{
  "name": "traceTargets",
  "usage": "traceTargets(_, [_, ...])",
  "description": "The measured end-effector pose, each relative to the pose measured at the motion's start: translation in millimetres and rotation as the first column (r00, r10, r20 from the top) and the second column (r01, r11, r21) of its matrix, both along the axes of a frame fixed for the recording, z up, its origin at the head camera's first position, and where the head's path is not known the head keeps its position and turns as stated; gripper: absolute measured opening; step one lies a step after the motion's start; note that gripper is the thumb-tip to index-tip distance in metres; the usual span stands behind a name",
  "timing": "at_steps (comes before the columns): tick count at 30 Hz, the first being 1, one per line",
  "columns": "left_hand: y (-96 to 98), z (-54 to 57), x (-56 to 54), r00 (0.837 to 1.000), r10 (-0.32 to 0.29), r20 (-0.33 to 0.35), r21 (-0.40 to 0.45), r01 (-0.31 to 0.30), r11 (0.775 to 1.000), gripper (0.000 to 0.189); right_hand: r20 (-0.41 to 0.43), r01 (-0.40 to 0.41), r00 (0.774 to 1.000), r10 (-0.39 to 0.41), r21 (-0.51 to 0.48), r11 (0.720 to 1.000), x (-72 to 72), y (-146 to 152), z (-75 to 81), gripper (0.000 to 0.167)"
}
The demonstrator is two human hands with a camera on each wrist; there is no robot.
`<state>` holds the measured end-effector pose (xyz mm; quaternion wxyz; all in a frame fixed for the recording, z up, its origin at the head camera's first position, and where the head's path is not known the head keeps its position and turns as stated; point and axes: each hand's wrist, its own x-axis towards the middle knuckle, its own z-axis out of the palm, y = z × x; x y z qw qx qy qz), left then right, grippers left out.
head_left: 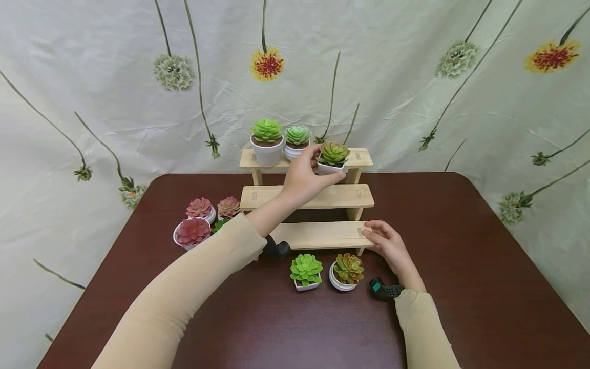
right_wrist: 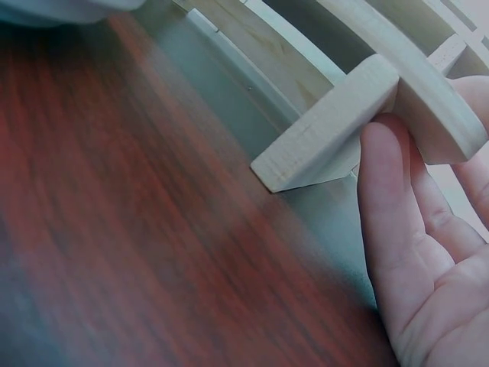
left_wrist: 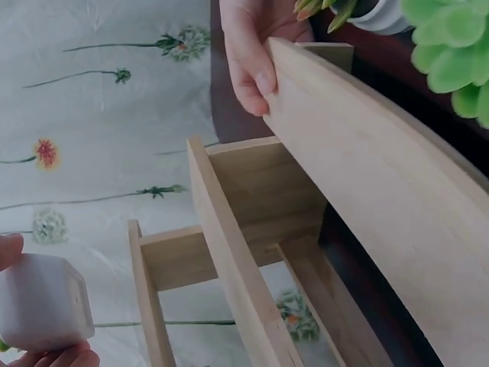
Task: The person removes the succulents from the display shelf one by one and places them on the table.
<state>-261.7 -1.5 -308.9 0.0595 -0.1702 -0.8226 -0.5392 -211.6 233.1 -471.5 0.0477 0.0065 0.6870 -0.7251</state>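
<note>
My left hand (head_left: 301, 177) holds a green succulent with reddish tips in a square white pot (head_left: 331, 168) at the right part of the top step of a wooden three-step stand (head_left: 306, 197). In the left wrist view that pot (left_wrist: 46, 302) shows at the left edge, between thumb and fingers. My right hand (head_left: 392, 248) grips the right end of the lowest step; the right wrist view shows its fingers (right_wrist: 386, 183) curled about the board end (right_wrist: 439, 115). Left of the held plant, a bright green succulent (head_left: 267, 143) and a blue-green one (head_left: 297, 141) stand on the top step.
In front of the stand sit a light green succulent (head_left: 306, 270) and a reddish-green one (head_left: 348, 269). Several pink, red and green succulents (head_left: 193, 231) cluster left of the stand, partly behind my left sleeve. A flowered cloth (head_left: 396, 102) hangs behind the dark table (head_left: 451, 230).
</note>
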Motion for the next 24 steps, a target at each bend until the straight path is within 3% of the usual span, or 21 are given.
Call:
traceTargets(7, [-19.3,4.7,14.9,0.998,-0.061,-0.004,0.083,0.061,0.995,0.075,-0.003,0.003,1.000,-0.003,-0.013,1.000,0.4,-0.3,0.2,0.026])
traceTargets(12, [-37.0,10.9,26.8,0.998,-0.067,-0.006,0.136,0.068,0.988,0.073,-0.005,0.005,1.000,-0.005,-0.009,1.000,0.6,-0.6,0.7,0.029])
traceTargets(16, [-50.2,12.4,37.8,0.998,-0.057,-0.014,0.129,0.058,0.990,0.072,-0.008,0.004,1.000,-0.004,-0.006,1.000,0.6,-0.8,0.6,0.032])
traceTargets(24, [-73.2,4.5,61.5,1.000,-0.025,-0.012,0.043,0.026,0.999,0.073,-0.004,0.009,1.000,-0.009,-0.006,1.000,0.1,-1.3,-0.1,0.029])
